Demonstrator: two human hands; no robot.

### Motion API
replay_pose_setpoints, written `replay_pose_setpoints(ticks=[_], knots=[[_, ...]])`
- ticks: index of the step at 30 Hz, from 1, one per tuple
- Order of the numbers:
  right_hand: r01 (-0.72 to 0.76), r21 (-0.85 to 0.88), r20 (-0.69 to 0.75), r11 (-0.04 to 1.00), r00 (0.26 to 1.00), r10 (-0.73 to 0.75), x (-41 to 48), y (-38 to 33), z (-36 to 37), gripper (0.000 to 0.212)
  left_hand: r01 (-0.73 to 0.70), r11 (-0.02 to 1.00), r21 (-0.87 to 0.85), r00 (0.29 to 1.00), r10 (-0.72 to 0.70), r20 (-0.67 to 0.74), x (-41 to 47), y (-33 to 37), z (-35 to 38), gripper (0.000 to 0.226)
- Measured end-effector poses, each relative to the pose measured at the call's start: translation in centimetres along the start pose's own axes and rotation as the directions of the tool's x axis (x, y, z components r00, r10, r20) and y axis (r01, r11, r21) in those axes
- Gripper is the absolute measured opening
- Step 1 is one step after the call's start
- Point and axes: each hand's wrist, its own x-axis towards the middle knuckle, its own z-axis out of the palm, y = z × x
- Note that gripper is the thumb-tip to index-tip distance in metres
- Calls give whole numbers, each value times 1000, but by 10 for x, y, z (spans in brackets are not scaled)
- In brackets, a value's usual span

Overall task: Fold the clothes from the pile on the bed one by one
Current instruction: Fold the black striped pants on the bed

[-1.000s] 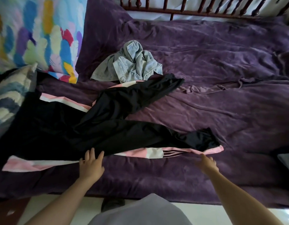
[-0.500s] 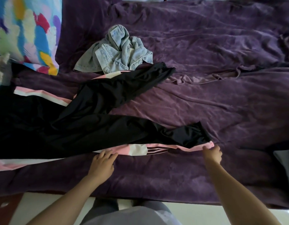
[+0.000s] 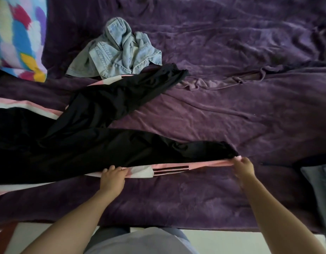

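Your left hand [image 3: 112, 177] and right hand [image 3: 243, 166], well apart, pinch the pink side stripe of limp black track trousers [image 3: 103, 143] spread across the purple bedcover [image 3: 213, 116] (likely light and slippery; hold the seam).

Dim, even light. Right of the denim jacket [image 3: 118, 54] the purple blanket [image 3: 250, 43] shows a soft sheen; below-left, the black garment [image 3: 67, 143] loses detail in shadow.

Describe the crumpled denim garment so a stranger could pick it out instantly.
Start at the wide purple velvety bed cover. Near its far left, right of the bright multicoloured pillow, lies a crumpled pale blue denim garment, just beyond the black trousers with pink and white side stripes. It alone is stitched denim, bunched into a heap.
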Motion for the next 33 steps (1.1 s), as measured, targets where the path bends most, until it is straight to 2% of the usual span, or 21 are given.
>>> replay_pose_setpoints(ticks=[1, 3, 5, 8, 10, 12, 13, 15, 17, 18, 19, 20, 22, 24, 27, 29, 31, 33], knots=[[-11, 217, -28, 976, 999, 17, -3, -4, -8, 18, -20, 999, -34, 1000, 19, -12, 0, 0, -3, 37], [-29, 544, -59, 839, 996, 72, -7, -11, -26, 25, -124, 983, -138, 992, 118, -55, -5, 1, -10, 21], [0, 669, -112, 743, 989, 100, -8, -12, -41, 32, -261, 948, -183, 965, 250, -82, -17, 3, -15, 4], [-47, 614, -182, 788, 963, 199, -12, 4, -37, 32, -361, 914, -183, 931, 363, -26, -37, 6, -5, 6], [-190, 550, -133, 813, 941, 310, -13, 26, -21, 49, -332, 918, -216, 928, 359, 96, -48, 7, 4, 21], [-334, 382, -113, 862, 909, 402, -18, 37, -4, 58, -266, 946, -188, 943, 296, 153, -49, 5, 11, 30], [-376, 284, -126, 882, 897, 423, -21, 38, 4, 62, -231, 958, -172, 961, 252, 112, -50, 3, 9, 32], [-395, 54, -167, 917, 902, 398, -35, 29, 20, 66, -204, 971, -128, 976, 191, -106, -52, -6, -2, 31], [-295, -224, -212, 929, 945, 249, -59, 18, 39, 67, -147, 984, -104, 957, 115, -266, -55, -25, -5, 39], [-178, -365, -199, 914, 974, 110, -70, 17, 49, 66, -68, 987, -147, 956, 22, -293, -57, -36, -4, 42], [-29, -508, -135, 861, 990, -47, -82, 17, 60, 65, 23, 985, -172, 949, -75, -308, -58, -48, -2, 46], [129, -636, -16, 761, 983, -180, -92, 18, 72, 62, 99, 978, -184, 939, -153, -308, -59, -62, 1, 49], [410, -734, 280, 541, 909, -310, -111, 17, 97, 58, 228, 954, -195, 913, -279, -296, -61, -90, 7, 54], [603, -690, 515, 399, 797, -314, -128, 15, 123, 57, 350, 926, -145, 897, -376, -234, -65, -119, 11, 55], [737, -628, 677, 250, 676, -292, -151, 17, 153, 57, 459, 885, -75, 861, -464, -208, -67, -159, 12, 53], [770, -619, 717, 153, 634, -290, -162, 20, 168, 57, 473, 878, -67, 847, -475, -240, -68, -182, 10, 50], [781, -607, 740, 146, 622, -257, -173, 22, 181, 64, 472, 881, -22, 855, -464, -231, -67, -203, 10, 47], [761, -630, 728, 154, 648, -225, -183, 24, 193, 69, 468, 883, 32, 871, -455, -185, -67, -223, 8, 38]])
